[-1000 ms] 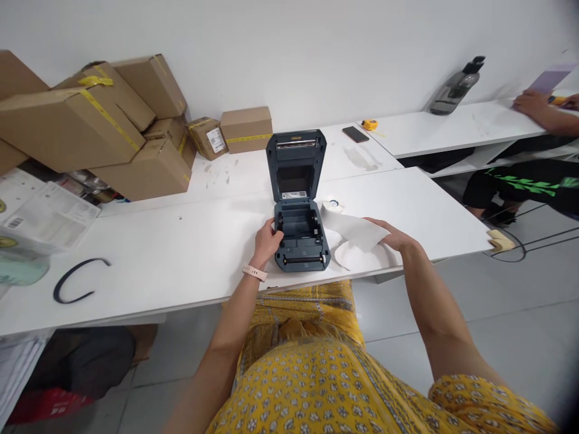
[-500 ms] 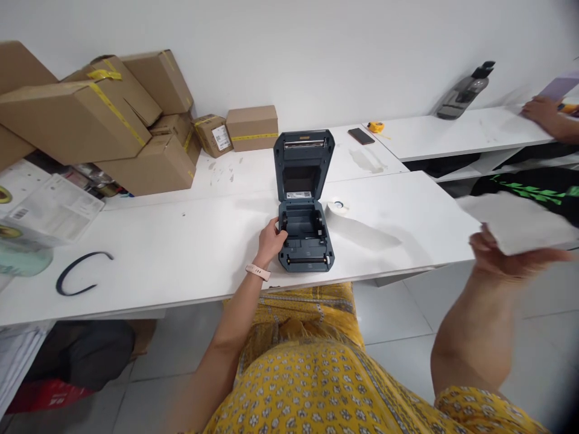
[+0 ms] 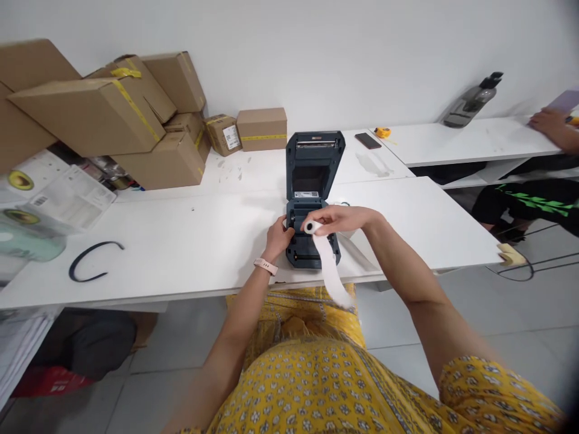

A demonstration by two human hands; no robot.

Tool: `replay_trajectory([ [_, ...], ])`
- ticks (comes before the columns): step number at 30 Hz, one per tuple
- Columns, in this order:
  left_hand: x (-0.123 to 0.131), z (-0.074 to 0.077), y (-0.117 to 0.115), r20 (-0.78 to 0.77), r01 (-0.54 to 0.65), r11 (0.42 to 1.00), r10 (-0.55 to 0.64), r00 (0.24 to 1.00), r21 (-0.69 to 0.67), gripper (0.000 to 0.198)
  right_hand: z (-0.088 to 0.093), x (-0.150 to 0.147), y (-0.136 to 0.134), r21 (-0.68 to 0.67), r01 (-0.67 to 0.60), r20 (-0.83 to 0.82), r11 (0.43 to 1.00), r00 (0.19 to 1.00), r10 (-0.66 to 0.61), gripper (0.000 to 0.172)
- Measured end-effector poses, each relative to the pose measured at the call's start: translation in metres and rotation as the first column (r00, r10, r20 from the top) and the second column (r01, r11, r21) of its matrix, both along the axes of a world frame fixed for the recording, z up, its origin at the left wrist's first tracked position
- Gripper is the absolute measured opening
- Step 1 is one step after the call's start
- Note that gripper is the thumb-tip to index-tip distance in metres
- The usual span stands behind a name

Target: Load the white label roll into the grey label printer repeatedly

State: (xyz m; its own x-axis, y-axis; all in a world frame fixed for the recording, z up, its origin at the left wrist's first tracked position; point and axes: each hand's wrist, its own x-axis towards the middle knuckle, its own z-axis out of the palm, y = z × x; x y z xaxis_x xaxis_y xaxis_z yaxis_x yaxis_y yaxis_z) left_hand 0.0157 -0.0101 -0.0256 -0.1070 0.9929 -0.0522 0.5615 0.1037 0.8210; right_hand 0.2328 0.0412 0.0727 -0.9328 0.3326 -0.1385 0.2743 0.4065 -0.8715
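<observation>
A dark label printer [image 3: 313, 175] stands on the white table with its lid raised and its bay facing up. My left hand [image 3: 277, 238] is closed on the left side wall of its base, thumb over the edge. Above the bay, my right hand [image 3: 337, 219] grips a small white paper roll [image 3: 311, 227], its core facing left toward me. A loose strip of paper [image 3: 332, 274] hangs from the roll past the printer's front and the table edge. Behind my right wrist, part of another roll [image 3: 345, 204] shows, mostly hidden; a pale strip lies beside it.
Cardboard boxes [image 3: 149, 160] are piled at the back left. A black headband [image 3: 75, 265] lies on the left. Toward the back right are a phone [image 3: 368, 140], a yellow tape measure [image 3: 382, 132] and a pump bottle [image 3: 473, 102]. Another person's hand [image 3: 547, 120] rests at far right.
My right hand has swung in from the far right, where it held out a blurred white sheet, to above the printer with a paper roll. My left hand stays on the printer.
</observation>
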Motion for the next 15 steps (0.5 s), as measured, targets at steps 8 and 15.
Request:
replay_trajectory([
  [8,0.000,-0.006,0.000,0.076,-0.015,1.000,0.015,0.997,-0.003,0.056,-0.044,-0.039,0.032,0.544,-0.042,0.379,0.838,0.904,-0.200,0.035],
  [15,0.001,-0.007,0.001,0.070,-0.035,0.999,0.035,0.997,-0.005,0.058,-0.052,-0.048,0.026,0.526,-0.034,0.384,0.850,0.901,-0.201,0.024],
])
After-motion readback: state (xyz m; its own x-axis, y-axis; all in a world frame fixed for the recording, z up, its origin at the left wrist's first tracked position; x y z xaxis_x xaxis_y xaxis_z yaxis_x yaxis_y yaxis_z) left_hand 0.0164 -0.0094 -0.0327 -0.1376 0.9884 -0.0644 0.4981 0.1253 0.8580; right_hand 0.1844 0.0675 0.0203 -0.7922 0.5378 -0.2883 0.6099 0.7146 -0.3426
